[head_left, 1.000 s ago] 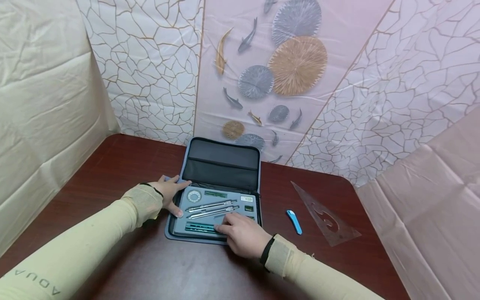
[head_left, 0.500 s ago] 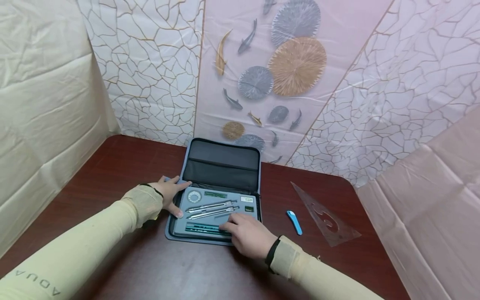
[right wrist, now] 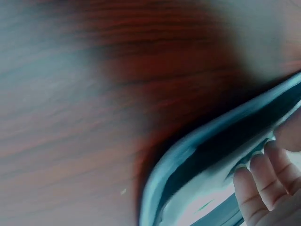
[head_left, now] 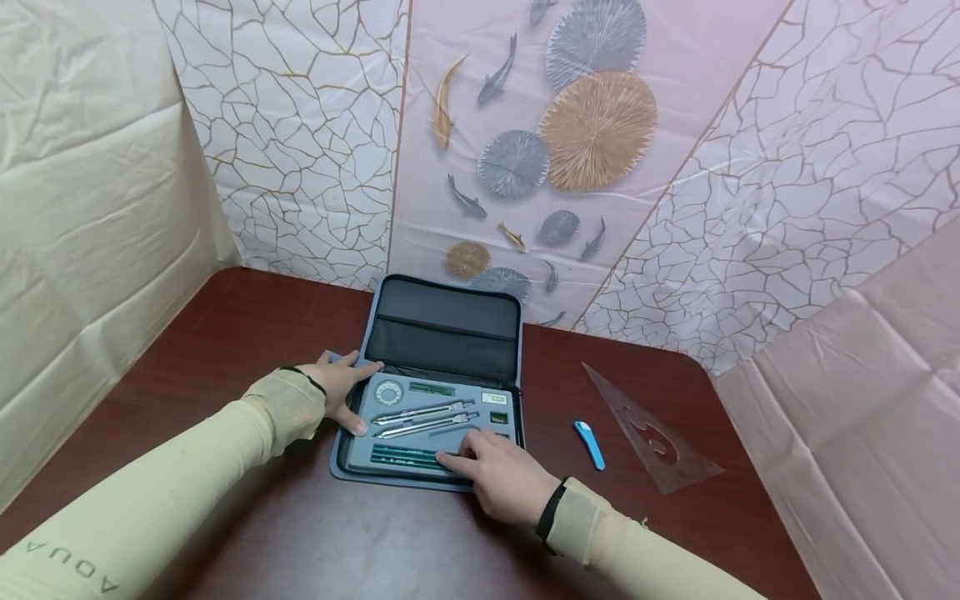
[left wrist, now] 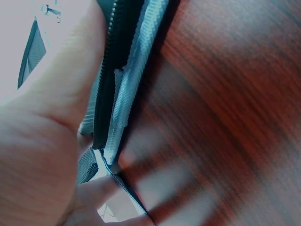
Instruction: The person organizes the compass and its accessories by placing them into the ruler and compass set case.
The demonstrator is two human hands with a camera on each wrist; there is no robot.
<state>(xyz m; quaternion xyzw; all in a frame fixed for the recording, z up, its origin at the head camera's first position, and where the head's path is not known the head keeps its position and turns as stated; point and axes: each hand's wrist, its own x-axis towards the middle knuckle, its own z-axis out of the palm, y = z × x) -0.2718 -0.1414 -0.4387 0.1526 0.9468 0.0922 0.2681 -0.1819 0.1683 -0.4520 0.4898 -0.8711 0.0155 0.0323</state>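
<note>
A blue zip-up case lies open on the table, with a grey tray inside. Several green pencils lie in the tray's front slot. My right hand touches the right end of these pencils, its thumb or finger extended over them; in the right wrist view, several bent fingers meet the tray near the case's rim. My left hand rests spread on the left edge of the case. Two silver compasses lie diagonally in the tray, below a round white ring-like piece.
Right of the case are a blue-and-white utility knife and a clear set square. A small white block, perhaps an eraser, sits in the tray's upper right. The dark wooden table meets patterned cloth behind.
My right hand has slid a little to the right along the pencils, uncovering more of them. The left hand has stayed in place.
</note>
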